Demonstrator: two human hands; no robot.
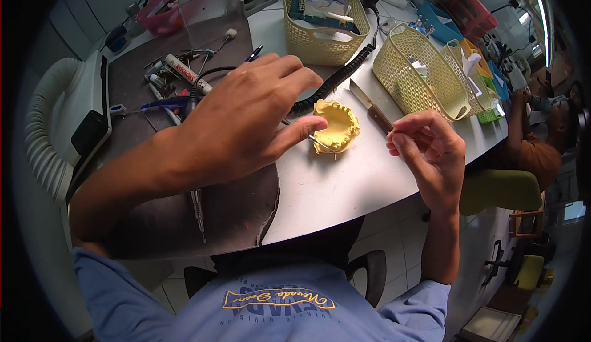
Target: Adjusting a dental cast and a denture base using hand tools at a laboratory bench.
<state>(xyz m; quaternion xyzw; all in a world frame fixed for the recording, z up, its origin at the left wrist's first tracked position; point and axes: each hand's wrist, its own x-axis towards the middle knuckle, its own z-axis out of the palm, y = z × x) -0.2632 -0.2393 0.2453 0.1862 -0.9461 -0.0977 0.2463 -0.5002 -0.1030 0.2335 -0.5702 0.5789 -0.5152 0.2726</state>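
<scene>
So the thing to look at here is how the yellow dental cast (337,128) sits between our two hands. It's on the pale counter (314,203), just right of the dark mat (237,216), and our left hand (255,105) is clearly the nearer one. That hand reaches in from the left, back side up, fingers stretched toward the far right and thumb held out wide, pointing right at the cast. The thumb tip overlaps the cast's left edge from up here, but we can't tell if it's touching.

A thin metal tool (322,145) runs under that thumb, slanting toward the near right across the near side of the cast. Are we gripping it? Can't say, our palm is hidden.

The cast is roundish, so no real long axis to line up with; we'd judge the tool's slant matters more.

Our right hand (434,151) is off to the right and a bit nearer, well apart from the cast. Thumb and forefinger are pinched narrow; too small to tell if there's anything between them. The knife (372,107) lies between, handle end near those fingertips, blade pointing far left.
</scene>
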